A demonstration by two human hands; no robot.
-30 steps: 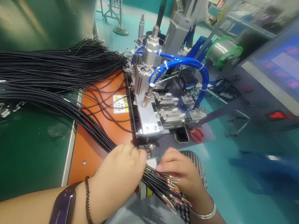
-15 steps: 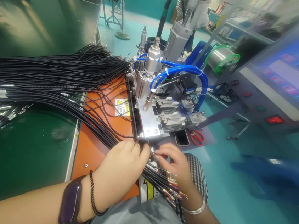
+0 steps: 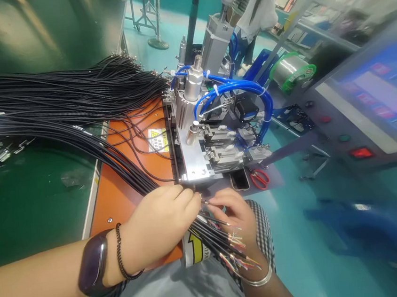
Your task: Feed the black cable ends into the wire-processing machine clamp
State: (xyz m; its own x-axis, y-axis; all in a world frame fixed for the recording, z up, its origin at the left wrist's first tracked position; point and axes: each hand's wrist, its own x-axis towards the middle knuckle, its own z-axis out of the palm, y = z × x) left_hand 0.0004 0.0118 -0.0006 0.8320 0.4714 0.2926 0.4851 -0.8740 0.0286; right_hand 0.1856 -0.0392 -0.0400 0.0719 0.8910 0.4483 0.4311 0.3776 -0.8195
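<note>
A thick bundle of thin black cables (image 3: pixel 55 107) fans from the green bench on the left down to my hands. My left hand (image 3: pixel 160 225) grips the bundle near its stripped ends, whose coloured wires (image 3: pixel 240 253) stick out lower right. My right hand (image 3: pixel 235 210) pinches one cable tip right beside my left fingertips. Both hands sit just below the front edge of a small metal machine (image 3: pixel 199 151) with blue air hoses (image 3: pixel 234 88), mounted beside an orange plate (image 3: pixel 118 199).
A control panel with a lit screen (image 3: pixel 380 91) and red switch (image 3: pixel 360 152) stands at the right. Red scissors (image 3: pixel 260 177) and a phone (image 3: pixel 239 178) lie by the machine. A solder spool (image 3: pixel 291 70) sits behind. Another person (image 3: pixel 257 5) stands far back.
Both hands have risen toward the machine's front edge. My right hand has left the stripped ends and now pinches a single cable tip next to my left fingers.
</note>
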